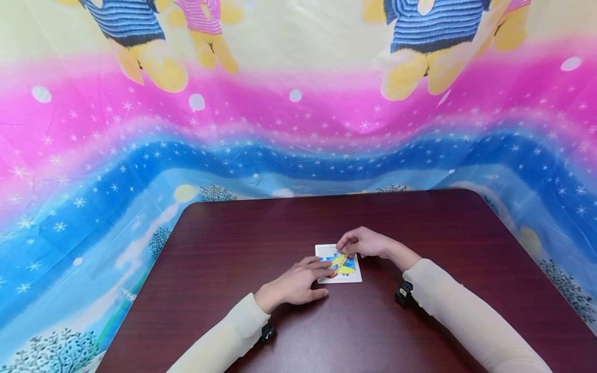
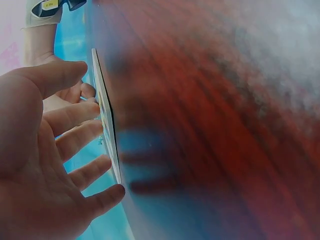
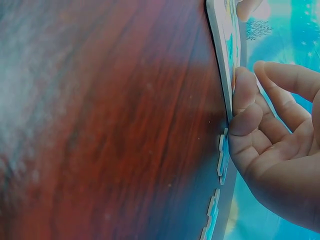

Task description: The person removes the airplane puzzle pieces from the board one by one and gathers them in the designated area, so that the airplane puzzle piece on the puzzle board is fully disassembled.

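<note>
A jigsaw puzzle in a white frame tray [image 1: 339, 280] lies flat on the table, its picture in blue, yellow and white. My left hand [image 1: 298, 282] rests on the tray's left part with fingers spread and nearly straight; in the left wrist view those fingertips [image 2: 102, 162] touch the tray's side. At the tray's upper right corner, my right hand [image 1: 368, 242] has its fingers bent and pinches a thin puzzle piece [image 3: 268, 98], whose pale edge shows between thumb and fingers. Most of this piece is hidden by the hand.
Loose puzzle pieces [image 3: 223, 157] lie on the dark wooden table [image 1: 233, 238] beside the tray, behind the right hand in the head view. A printed cloth [image 1: 298, 124] hangs around the table's far and side edges. Each sleeve carries a small black camera [image 1: 403, 293].
</note>
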Demonstrator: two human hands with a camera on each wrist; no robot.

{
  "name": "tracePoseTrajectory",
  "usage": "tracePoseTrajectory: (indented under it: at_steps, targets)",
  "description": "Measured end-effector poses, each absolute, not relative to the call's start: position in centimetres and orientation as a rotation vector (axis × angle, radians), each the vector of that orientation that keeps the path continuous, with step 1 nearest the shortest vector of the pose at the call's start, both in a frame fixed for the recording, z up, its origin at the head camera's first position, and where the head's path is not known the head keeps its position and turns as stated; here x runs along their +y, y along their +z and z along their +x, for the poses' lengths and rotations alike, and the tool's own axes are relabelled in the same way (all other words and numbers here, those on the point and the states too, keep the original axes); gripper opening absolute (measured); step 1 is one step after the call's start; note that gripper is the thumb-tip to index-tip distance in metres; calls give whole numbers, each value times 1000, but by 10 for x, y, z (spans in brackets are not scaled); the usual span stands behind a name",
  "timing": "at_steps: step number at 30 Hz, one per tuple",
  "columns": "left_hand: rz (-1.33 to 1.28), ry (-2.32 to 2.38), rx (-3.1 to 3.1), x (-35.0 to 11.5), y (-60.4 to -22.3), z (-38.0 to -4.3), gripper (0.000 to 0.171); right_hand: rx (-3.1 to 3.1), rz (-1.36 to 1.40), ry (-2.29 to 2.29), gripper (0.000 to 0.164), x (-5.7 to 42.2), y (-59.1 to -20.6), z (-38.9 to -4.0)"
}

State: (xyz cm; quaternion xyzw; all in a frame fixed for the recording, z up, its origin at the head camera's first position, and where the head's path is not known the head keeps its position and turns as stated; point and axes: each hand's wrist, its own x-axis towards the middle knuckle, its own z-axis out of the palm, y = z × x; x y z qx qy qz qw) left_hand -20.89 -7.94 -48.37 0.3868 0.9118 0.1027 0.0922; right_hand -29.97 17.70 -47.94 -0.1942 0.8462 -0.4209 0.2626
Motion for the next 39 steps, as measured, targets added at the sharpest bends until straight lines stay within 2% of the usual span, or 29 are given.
tracePoseTrajectory:
  at_steps: [39]
  targets:
    - [1161,283,2713,-76,-481,-208,48,2298,-607,-1123,16,175,-476,-299]
